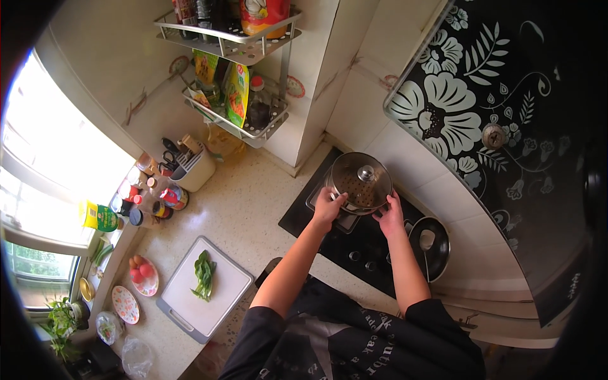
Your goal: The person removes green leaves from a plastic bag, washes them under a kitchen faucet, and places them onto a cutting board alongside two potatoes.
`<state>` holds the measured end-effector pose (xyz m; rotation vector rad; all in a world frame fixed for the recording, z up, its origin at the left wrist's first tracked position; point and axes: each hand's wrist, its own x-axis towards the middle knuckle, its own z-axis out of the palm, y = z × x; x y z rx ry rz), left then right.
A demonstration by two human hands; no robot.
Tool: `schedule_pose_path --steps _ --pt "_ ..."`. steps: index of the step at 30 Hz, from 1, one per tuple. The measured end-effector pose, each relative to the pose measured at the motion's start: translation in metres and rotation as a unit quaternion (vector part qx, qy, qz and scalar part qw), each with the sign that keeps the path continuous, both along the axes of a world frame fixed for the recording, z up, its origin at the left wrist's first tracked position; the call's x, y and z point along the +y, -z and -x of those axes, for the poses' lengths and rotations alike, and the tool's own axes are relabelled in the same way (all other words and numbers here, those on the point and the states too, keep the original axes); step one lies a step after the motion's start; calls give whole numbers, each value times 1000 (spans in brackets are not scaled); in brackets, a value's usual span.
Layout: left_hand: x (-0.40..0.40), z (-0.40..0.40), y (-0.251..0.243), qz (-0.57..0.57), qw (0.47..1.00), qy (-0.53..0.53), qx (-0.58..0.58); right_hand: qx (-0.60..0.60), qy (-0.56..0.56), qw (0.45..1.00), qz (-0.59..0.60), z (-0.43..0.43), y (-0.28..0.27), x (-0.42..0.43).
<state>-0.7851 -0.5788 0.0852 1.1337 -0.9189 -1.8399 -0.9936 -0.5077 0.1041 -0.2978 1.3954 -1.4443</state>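
Observation:
Over the left part of the black gas hob (365, 247) is a steel pot with a round glass lid (354, 185) that has a metal knob. Through the glass a perforated steamer tray shows. My left hand (329, 207) grips the pot's near left side, thumb at a handle. Opposite it, my right hand (391, 216) holds the right side by the rim. Whether the pot rests on the burner or is lifted, I cannot tell. A dark frying pan (439, 247) with a spatula (426, 240) in it sits at the hob's right.
Leafy greens (204, 275) lie on a cutting board (228, 294). Left of it are a plate of eggs and tomatoes (145, 285) and a patterned plate (126, 304). A knife holder (199, 171), several bottles (156, 194) and a wall rack (266, 135) stand beyond. A range hood (475, 142) overhangs the right.

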Motion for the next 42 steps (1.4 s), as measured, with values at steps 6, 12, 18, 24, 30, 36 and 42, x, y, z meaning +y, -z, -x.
schedule_pose_path --steps 6,12,18,24,30,36,42 --pt "5 3 -2 -98 988 0 122 -33 6 999 31 7 11 5" --pt "7 11 3 -111 982 -28 152 -38 23 999 31 4 15 3" --pt "8 11 7 -152 975 -27 160 -95 87 991 38 -3 26 7" --pt "5 9 10 -152 971 -35 179 -161 91 982 23 -16 56 14" --pt "4 9 11 -146 974 -26 174 -143 109 976 -124 -44 85 26" --pt "4 6 2 -154 976 -33 153 -195 -108 956 -193 -97 94 52" --pt "4 -1 -9 -133 979 -17 153 -135 -187 965 -124 -118 78 47"
